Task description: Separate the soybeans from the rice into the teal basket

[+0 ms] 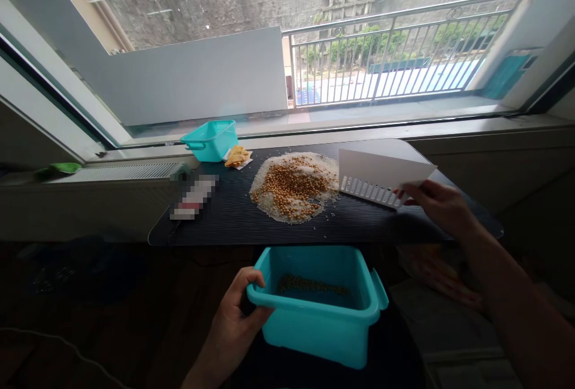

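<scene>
My left hand [242, 308] is closed on the left rim of a turquoise plastic bin [314, 332], held just below the table's front edge. Small round beans [309, 285] lie in a thin strip across its shadowed bottom. Over the table's right side, my right hand [438, 203] pinches a white card [381, 166] by its right end. Rows of small slots run along the card's lower part. The card's left end meets the right edge of a spread pile of white rice grains [274, 206] mixed with golden-brown beans [294, 182].
The dark table [224, 221] stands against a window with a railing [381, 60] outside. At its back left are a second turquoise bin [211, 140] and a crumpled yellowish item [238, 156] on white paper. A blurred-out object [193, 197] lies on the left.
</scene>
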### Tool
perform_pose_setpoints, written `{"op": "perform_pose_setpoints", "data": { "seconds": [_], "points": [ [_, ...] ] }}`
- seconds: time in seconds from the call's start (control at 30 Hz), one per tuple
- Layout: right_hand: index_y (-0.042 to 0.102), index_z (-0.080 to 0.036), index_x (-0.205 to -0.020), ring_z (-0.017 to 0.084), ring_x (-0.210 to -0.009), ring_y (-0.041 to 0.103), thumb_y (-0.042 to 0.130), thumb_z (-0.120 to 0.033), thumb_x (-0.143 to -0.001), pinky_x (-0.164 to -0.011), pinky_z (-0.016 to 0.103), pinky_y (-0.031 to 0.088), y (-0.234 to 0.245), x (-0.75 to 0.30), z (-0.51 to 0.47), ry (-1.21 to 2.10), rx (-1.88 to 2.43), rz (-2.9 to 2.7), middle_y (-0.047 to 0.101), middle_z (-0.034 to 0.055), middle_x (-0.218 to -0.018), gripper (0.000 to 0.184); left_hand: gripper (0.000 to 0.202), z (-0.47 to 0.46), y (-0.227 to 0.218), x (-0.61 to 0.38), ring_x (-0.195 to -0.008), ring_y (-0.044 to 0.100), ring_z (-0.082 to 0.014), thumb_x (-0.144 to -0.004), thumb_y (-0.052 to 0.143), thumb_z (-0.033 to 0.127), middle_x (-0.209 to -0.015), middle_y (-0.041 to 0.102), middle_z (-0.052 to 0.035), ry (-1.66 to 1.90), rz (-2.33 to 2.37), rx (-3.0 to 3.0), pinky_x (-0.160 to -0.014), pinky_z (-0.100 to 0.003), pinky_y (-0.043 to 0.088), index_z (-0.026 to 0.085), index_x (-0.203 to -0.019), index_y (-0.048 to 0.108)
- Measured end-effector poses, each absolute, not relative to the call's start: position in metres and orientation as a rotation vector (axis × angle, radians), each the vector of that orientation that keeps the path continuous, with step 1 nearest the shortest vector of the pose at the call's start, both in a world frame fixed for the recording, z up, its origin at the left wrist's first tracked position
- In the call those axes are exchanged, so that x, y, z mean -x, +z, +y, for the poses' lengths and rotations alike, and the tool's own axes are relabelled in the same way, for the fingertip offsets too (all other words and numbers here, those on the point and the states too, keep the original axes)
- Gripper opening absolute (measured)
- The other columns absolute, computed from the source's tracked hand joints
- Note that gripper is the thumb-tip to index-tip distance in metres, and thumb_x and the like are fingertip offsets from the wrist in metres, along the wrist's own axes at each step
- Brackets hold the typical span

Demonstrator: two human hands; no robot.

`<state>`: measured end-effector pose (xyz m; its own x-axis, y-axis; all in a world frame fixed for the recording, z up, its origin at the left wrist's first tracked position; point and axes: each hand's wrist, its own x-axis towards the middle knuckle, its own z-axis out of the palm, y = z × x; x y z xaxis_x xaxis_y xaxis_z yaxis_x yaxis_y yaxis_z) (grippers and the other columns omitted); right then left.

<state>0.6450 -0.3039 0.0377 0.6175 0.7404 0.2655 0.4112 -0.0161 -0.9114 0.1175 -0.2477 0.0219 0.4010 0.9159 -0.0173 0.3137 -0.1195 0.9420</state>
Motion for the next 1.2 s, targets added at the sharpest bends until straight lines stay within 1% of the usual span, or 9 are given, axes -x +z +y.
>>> {"op": "perform_pose_setpoints", "data": {
  "seconds": [0.17, 0.27, 0.4, 0.53, 0.73, 0.83, 0.93, 1.07, 1.2],
  "points": [
    [0.088, -0.026, -0.092, 0.026, -0.089, 0.085, 0.105, -0.075, -0.088, -0.086, 0.043, 0.081, 0.04, -0.66, -0.274, 0.314, 1.645, -0.925, 0.092, 0.0075, -0.094, 0.052, 0.051, -0.248, 0.019, -0.116, -0.092, 0.069, -0.0265, -0.105, 0.095, 0.077, -0.104, 0.076, -0.0014, 0.756, 1.097, -1.648, -0.09, -0.034, 0.066, 0.028, -0.101, 0.08],
    [0.088, -0.026, -0.094, 0.026, -0.09, 0.085, 0.105, -0.071, -0.089, -0.085, 0.043, 0.081, 0.044, -0.663, -0.267, 0.288, 1.64, -0.915, 0.092, 0.0073, -0.094, 0.048, 0.048, -0.248, 0.018, -0.116, -0.092, 0.069, -0.0262, -0.105, 0.096, 0.074, -0.105, 0.075, -0.001, 0.756, 1.084, -1.631, -0.089, -0.033, 0.064, 0.028, -0.102, 0.081],
    [0.089, -0.027, -0.096, 0.027, -0.092, 0.086, 0.104, -0.078, -0.088, -0.087, 0.043, 0.081, 0.05, -0.654, -0.281, 0.254, 1.623, -0.932, 0.093, 0.0076, -0.098, 0.054, 0.047, -0.248, 0.019, -0.116, -0.093, 0.069, -0.0272, -0.106, 0.096, 0.073, -0.105, 0.076, -0.0018, 0.745, 1.085, -1.639, -0.09, -0.034, 0.065, 0.028, -0.102, 0.08],
    [0.09, -0.027, -0.092, 0.026, -0.09, 0.086, 0.103, -0.087, -0.085, -0.09, 0.042, 0.081, 0.05, -0.64, -0.296, 0.258, 1.624, -0.975, 0.093, 0.0076, -0.096, 0.062, 0.044, -0.248, 0.021, -0.117, -0.095, 0.07, -0.0275, -0.105, 0.097, 0.069, -0.105, 0.076, -0.0017, 0.747, 1.071, -1.617, -0.09, -0.034, 0.065, 0.028, -0.103, 0.081],
    [0.092, -0.027, -0.087, 0.025, -0.079, 0.083, 0.101, -0.1, -0.078, -0.08, 0.043, 0.08, 0.042, -0.628, -0.294, 0.286, 1.633, -1.019, 0.091, 0.0081, -0.087, 0.073, 0.046, -0.247, 0.022, -0.118, -0.095, 0.071, -0.0278, -0.104, 0.098, 0.071, -0.102, 0.074, -0.0008, 0.769, 1.067, -1.624, -0.091, -0.034, 0.065, 0.028, -0.101, 0.081],
    [0.093, -0.028, -0.089, 0.027, -0.08, 0.084, 0.101, -0.101, -0.079, -0.083, 0.047, 0.082, 0.042, -0.626, -0.3, 0.306, 1.625, -1.042, 0.091, 0.0084, -0.089, 0.074, 0.047, -0.247, 0.023, -0.119, -0.095, 0.071, -0.028, -0.104, 0.097, 0.072, -0.103, 0.076, -0.0017, 0.762, 1.069, -1.643, -0.091, -0.034, 0.065, 0.028, -0.101, 0.081],
    [0.094, -0.027, -0.092, 0.028, -0.084, 0.086, 0.1, -0.101, -0.082, -0.087, 0.047, 0.083, 0.044, -0.625, -0.308, 0.306, 1.62, -1.042, 0.092, 0.0095, -0.093, 0.075, 0.046, -0.247, 0.023, -0.12, -0.096, 0.071, -0.0281, -0.105, 0.095, 0.071, -0.104, 0.076, -0.0019, 0.746, 1.078, -1.662, -0.094, -0.035, 0.065, 0.028, -0.102, 0.08],
    [0.094, -0.027, -0.09, 0.027, -0.082, 0.085, 0.098, -0.105, -0.081, -0.085, 0.045, 0.082, 0.043, -0.621, -0.304, 0.31, 1.616, -1.045, 0.092, 0.0095, -0.092, 0.078, 0.043, -0.248, 0.023, -0.122, -0.096, 0.071, -0.0279, -0.104, 0.096, 0.068, -0.104, 0.075, -0.0014, 0.75, 1.063, -1.648, -0.095, -0.035, 0.065, 0.028, -0.102, 0.08],
    [0.093, -0.029, -0.089, 0.027, -0.08, 0.084, 0.098, -0.104, -0.081, -0.083, 0.048, 0.082, 0.041, -0.616, -0.292, 0.338, 1.61, -1.066, 0.091, 0.0079, -0.089, 0.076, 0.044, -0.249, 0.024, -0.125, -0.097, 0.07, -0.0281, -0.105, 0.095, 0.069, -0.105, 0.076, -0.0023, 0.74, 1.051, -1.649, -0.095, -0.036, 0.065, 0.028, -0.102, 0.079]
  ]
}}
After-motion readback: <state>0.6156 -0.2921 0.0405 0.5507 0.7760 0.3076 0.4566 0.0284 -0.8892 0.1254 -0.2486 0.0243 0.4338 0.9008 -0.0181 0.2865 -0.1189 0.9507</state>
